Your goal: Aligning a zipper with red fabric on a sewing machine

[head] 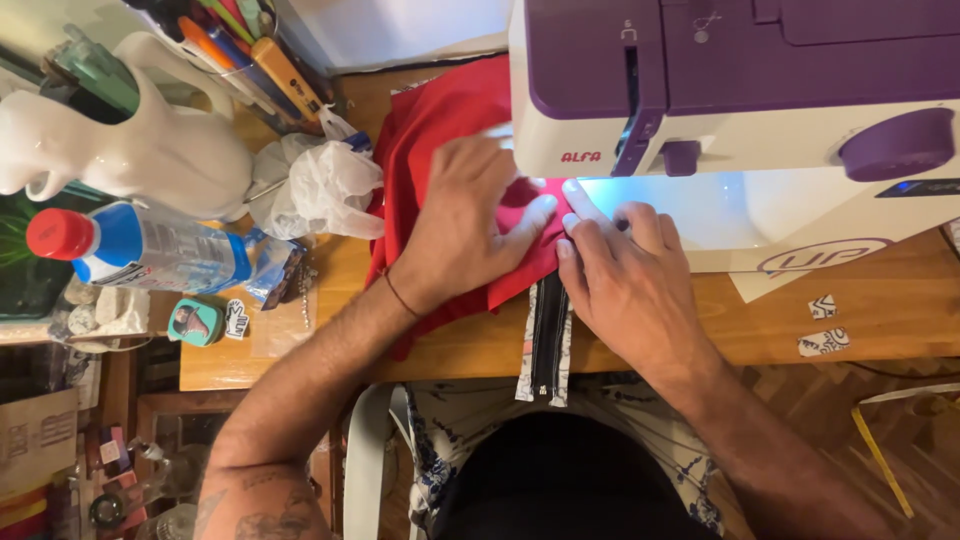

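A red fabric (425, 135) lies on the wooden table (860, 310) under the head of a white and purple sewing machine (740, 90). My left hand (465, 225) rests flat on the fabric, fingers spread toward the needle area. My right hand (625, 275) presses the fabric's edge right beside it, fingertips under the machine's lit arm. A black zipper (548, 345) on patterned white cloth runs from beneath my hands to the table's front edge and hangs over it. The needle itself is hidden.
At the left stand a white jug-shaped vase (150, 140), a plastic bottle with a red cap (140, 250) lying on its side, a crumpled white plastic bag (320, 185) and a cup of pens (250, 50). Small patterned scraps (825, 340) lie at right.
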